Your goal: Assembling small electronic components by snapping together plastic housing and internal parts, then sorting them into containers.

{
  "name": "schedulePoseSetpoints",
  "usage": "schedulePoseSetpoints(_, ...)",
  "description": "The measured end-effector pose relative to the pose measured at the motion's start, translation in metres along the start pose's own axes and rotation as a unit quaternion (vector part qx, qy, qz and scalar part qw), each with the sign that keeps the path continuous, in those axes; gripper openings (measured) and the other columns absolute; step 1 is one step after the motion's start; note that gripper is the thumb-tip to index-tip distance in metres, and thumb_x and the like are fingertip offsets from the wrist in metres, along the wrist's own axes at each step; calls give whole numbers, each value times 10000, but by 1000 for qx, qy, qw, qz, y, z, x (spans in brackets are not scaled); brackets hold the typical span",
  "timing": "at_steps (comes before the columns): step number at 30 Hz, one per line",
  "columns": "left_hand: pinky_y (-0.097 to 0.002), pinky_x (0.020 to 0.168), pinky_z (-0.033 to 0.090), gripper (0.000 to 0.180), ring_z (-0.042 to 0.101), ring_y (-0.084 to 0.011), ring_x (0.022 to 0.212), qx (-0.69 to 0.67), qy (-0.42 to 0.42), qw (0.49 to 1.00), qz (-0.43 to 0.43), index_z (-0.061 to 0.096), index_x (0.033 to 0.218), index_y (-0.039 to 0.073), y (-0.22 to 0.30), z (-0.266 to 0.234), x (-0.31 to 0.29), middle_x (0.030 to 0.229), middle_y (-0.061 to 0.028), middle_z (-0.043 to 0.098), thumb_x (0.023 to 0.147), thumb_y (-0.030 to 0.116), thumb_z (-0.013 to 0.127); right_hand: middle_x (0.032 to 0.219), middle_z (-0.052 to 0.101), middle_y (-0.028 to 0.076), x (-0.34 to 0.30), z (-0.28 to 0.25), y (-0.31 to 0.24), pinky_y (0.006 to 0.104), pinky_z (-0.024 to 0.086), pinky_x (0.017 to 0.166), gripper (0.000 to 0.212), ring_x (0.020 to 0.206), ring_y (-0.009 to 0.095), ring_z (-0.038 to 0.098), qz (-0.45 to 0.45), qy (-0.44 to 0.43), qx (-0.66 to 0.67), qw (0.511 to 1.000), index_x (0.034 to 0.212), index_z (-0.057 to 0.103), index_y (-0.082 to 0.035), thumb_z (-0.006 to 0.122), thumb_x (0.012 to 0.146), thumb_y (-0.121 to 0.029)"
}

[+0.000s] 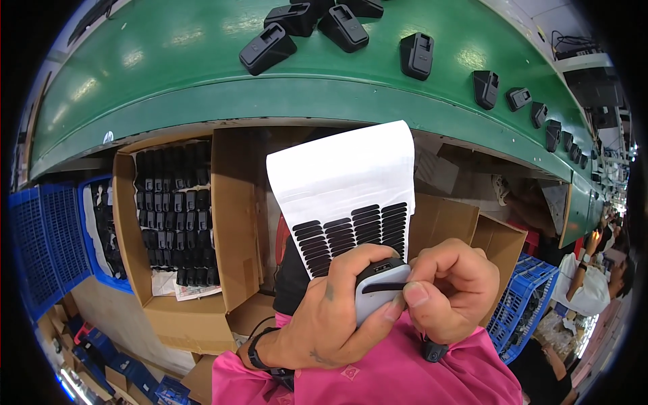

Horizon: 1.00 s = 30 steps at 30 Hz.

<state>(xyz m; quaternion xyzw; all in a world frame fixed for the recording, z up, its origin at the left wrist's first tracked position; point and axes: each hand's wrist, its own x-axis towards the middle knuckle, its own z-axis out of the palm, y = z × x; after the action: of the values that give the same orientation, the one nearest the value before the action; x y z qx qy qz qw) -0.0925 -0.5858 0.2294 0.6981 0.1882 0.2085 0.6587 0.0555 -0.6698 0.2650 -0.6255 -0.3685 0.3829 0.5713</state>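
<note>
My left hand (337, 304) is wrapped round a small black device with a light grey face (379, 305), tilted up above my lap. A thin black adhesive strip (382, 287) lies across the grey face near its upper edge. My right hand (453, 291) pinches thumb and forefinger at the strip's right end, touching the device's edge. Behind the hands, a white sheet (341, 172) with rows of black rounded strips (351, 229) rests over my lap, its lower part hidden by my left hand.
Ahead runs a green workbench (202, 61) bearing several black angled devices (416, 55). An open cardboard box (125, 223) packed with black units stands at the left, beside blue crates (50, 236). Another blue crate (523, 304) sits at the right, near other people.
</note>
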Motion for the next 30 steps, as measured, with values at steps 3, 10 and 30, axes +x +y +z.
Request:
schedulePoseSetpoints(3,-369,721,556,532,670,-349,850,3,3,1000,0,338,1261,-89,0,1,0,1118,-262,553,865,128,619,664,638,53,1,0,1,193,445,485,122,538,75,594,-12,-3,-6,1000,817,609,54,699,784,-21)
schedulePoseSetpoints(10,-366,718,554,542,667,-351,858,26,13,999,18,344,1258,-88,1,5,0,1106,-254,565,851,122,636,648,634,41,-2,-1,3,190,435,475,121,524,60,580,-23,5,-2,1000,818,605,51,701,781,-12)
schedulePoseSetpoints(30,-360,663,569,536,675,-349,799,126,73,986,76,414,1193,-145,-5,16,-1,1100,-267,568,787,80,682,647,622,41,-3,-1,3,173,428,478,133,543,40,562,-32,13,-97,995,794,571,44,692,780,-8)
